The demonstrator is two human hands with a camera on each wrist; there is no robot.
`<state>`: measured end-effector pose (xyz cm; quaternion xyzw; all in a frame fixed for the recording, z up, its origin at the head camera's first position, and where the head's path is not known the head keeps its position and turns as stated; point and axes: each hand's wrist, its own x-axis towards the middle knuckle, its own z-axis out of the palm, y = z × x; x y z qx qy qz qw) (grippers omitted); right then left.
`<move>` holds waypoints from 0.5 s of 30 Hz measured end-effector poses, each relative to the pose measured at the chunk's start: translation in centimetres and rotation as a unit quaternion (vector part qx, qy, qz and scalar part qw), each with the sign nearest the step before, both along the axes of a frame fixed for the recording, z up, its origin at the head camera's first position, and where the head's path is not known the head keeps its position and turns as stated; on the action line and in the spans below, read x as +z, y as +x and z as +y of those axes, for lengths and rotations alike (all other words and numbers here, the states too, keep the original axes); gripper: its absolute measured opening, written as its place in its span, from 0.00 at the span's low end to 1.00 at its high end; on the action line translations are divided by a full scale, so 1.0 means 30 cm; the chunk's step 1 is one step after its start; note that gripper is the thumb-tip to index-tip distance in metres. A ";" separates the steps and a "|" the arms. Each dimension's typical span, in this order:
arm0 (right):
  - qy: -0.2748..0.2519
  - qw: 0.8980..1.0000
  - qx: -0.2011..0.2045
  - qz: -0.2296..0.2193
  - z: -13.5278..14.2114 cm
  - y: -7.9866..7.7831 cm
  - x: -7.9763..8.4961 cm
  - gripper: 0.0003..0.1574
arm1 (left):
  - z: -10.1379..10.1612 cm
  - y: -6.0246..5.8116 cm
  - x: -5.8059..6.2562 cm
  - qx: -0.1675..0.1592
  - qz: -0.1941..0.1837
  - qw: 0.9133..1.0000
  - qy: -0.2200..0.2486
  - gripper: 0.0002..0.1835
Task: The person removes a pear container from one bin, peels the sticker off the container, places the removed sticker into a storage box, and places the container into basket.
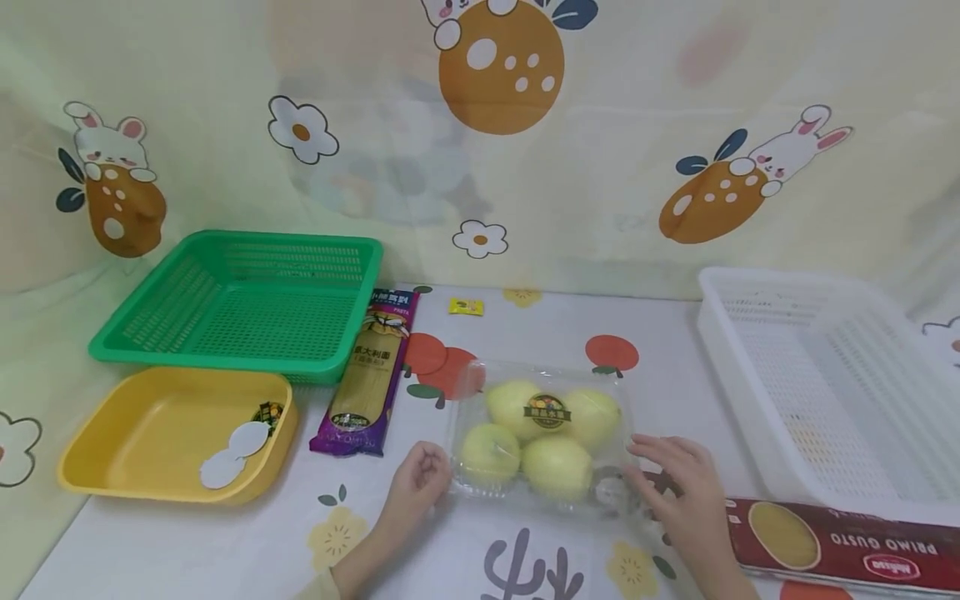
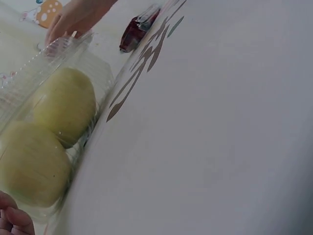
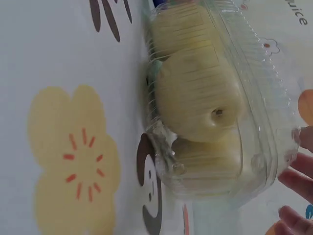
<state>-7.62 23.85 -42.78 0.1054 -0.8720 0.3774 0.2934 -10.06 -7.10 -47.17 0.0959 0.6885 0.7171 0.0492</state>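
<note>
A clear plastic clamshell box (image 1: 540, 508) of pale yellow-green apples (image 1: 557, 467) sits on the table, its lid down and a dark label (image 1: 547, 412) on top. My left hand (image 1: 422, 479) is at the box's near left corner, fingers curled; whether they pinch its rim is unclear. At the right side, my right hand (image 1: 686, 492) holds its fingers fairly straight, fingertips at the box's edge. In the right wrist view, those fingers (image 3: 299, 178) are spread beside the lid rim. The left wrist view catches only curled left fingertips (image 2: 17, 220) near the box.
Left of the box lies a purple spaghetti packet (image 1: 367, 375), beside a green basket (image 1: 225, 362) and a yellow basin (image 1: 150, 492) holding white discs (image 1: 236, 454). A small yellow packet (image 1: 466, 307) lies behind. To the right are a white basket (image 1: 750, 400) and a red pasta box (image 1: 840, 546).
</note>
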 end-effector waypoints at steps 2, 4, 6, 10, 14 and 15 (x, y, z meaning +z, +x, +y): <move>0.012 1.000 0.023 0.015 -0.010 -0.015 0.003 0.21 | -0.006 -0.009 0.002 -0.002 -0.013 1.000 0.000 0.03; 0.020 0.999 0.028 0.024 -0.021 -0.029 0.004 0.19 | -0.007 -0.012 0.024 -0.003 -0.020 1.000 -0.010 0.01; 0.025 0.999 0.031 0.031 -0.034 -0.038 0.005 0.18 | -0.005 -0.013 0.047 -0.006 -0.020 1.000 -0.015 0.01; 0.068 0.996 0.043 0.048 -0.047 -0.063 0.013 0.16 | 0.007 -0.009 0.082 0.005 -0.009 0.999 -0.032 0.02; 0.126 0.991 0.041 0.024 -0.057 -0.086 0.042 0.16 | 0.018 -0.006 0.085 0.026 0.005 0.998 -0.050 0.04; 0.132 0.990 0.042 0.013 -0.062 -0.091 0.048 0.16 | 0.020 -0.006 0.083 0.028 0.008 0.998 -0.054 0.04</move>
